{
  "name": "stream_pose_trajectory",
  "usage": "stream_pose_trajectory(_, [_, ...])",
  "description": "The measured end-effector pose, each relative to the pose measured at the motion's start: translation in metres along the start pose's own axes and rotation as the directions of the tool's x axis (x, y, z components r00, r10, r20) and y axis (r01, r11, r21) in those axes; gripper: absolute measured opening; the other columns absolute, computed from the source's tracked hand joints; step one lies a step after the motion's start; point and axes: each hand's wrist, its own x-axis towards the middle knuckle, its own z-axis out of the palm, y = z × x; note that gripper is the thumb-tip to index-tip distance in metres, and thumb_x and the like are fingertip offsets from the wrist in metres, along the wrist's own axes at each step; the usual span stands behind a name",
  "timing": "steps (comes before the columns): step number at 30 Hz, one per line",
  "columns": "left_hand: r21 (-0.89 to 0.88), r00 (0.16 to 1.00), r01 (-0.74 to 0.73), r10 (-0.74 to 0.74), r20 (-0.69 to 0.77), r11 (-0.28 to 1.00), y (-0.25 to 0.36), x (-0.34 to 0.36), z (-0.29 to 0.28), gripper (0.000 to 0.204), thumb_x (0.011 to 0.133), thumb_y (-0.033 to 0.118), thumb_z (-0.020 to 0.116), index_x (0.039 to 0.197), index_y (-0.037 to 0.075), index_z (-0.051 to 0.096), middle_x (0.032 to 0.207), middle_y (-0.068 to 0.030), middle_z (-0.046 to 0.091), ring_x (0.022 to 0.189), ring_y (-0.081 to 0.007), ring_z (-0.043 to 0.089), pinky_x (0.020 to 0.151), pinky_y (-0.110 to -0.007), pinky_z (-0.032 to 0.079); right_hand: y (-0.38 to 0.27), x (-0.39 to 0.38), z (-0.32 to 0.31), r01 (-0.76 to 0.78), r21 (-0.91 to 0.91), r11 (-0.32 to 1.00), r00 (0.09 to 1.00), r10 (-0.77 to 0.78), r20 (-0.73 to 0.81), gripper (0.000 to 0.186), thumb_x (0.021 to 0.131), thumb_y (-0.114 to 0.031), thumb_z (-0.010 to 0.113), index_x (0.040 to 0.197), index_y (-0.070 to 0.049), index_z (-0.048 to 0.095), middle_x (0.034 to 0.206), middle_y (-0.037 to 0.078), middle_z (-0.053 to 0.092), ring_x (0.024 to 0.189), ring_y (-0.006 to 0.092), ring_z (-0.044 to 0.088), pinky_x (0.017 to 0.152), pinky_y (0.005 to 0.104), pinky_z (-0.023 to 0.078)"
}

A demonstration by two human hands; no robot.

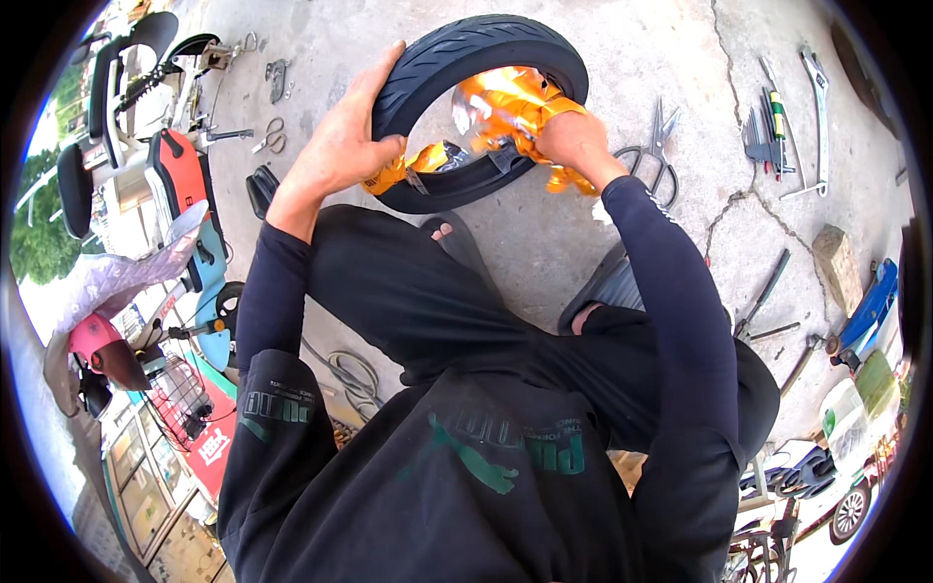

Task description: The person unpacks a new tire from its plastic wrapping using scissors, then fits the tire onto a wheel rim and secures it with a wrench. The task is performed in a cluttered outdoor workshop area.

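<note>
A black rubber tire (457, 44) is held tilted above the concrete floor, in front of my knees. My left hand (335, 146) grips its left side, with the fingers on the outer tread and the thumb over the sidewall. My right hand (571, 141) is closed on crumpled shiny orange wrapping (520, 92) at the tire's right side. A strip of this wrapping runs around the lower part of the tire and shows again beside my left thumb. The wrapping near my right hand is partly smeared by motion.
Large scissors (659, 146) lie right of the tire, small scissors (270, 136) to its left. Farther right are a wrench (818, 107), a screwdriver (777, 117) and a wooden block (838, 262). Scooters and a pink helmet (97, 340) stand at left. Cracks run through the concrete floor (680, 58).
</note>
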Motion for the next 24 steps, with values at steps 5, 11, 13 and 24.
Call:
stream_pose_trajectory(5, [-0.115,1.0,-0.011,0.013,0.01,0.993,-0.019,0.004,0.001,0.088,0.08,0.011,0.074,0.155,0.002,0.03,0.15,-0.0186,0.044,0.137,-0.0244,0.045,0.117,-0.035,0.031,-0.023,0.004,0.027,-0.282,0.959,-0.03,0.91,-0.324,0.258,0.032,0.084,-0.011,0.069,0.113,0.003,0.067,0.103,0.012,0.074,0.089,0.0192,0.071,0.079,0.0326,0.056])
stream_pose_trajectory(11, [-0.382,0.995,0.046,-0.007,0.104,0.923,-0.011,0.03,0.003,0.088,0.084,0.023,0.079,0.154,0.0,0.031,0.149,-0.0185,0.045,0.137,-0.0231,0.044,0.115,-0.033,0.032,-0.051,-0.022,0.118,-0.109,0.657,-0.746,0.968,-0.229,-0.099,0.055,0.1,-0.041,0.058,0.138,-0.002,0.052,0.132,0.01,0.064,0.118,0.0236,0.062,0.102,0.0392,0.05])
stream_pose_trajectory(13, [-0.388,0.999,0.049,-0.049,0.012,0.92,-0.014,0.034,0.011,0.086,0.084,0.026,0.079,0.153,0.0,0.034,0.141,-0.0163,0.054,0.127,-0.0215,0.054,0.108,-0.031,0.041,-0.065,-0.056,0.11,0.001,0.541,-0.841,0.932,-0.196,-0.306,0.058,0.098,-0.041,0.06,0.14,-0.003,0.05,0.132,0.009,0.063,0.12,0.0245,0.061,0.102,0.0402,0.05])
stream_pose_trajectory(24, [-0.355,0.91,0.037,-0.178,-0.374,0.934,0.003,0.066,0.05,0.052,0.091,0.005,0.065,0.14,-0.003,0.051,0.117,-0.0114,0.069,0.103,-0.0121,0.064,0.09,-0.026,0.051,-0.052,-0.015,0.038,-0.039,0.579,-0.814,0.832,-0.348,-0.432,0.05,0.092,-0.02,0.07,0.134,0.0,0.054,0.128,0.01,0.065,0.11,0.0225,0.067,0.095,0.0383,0.055])
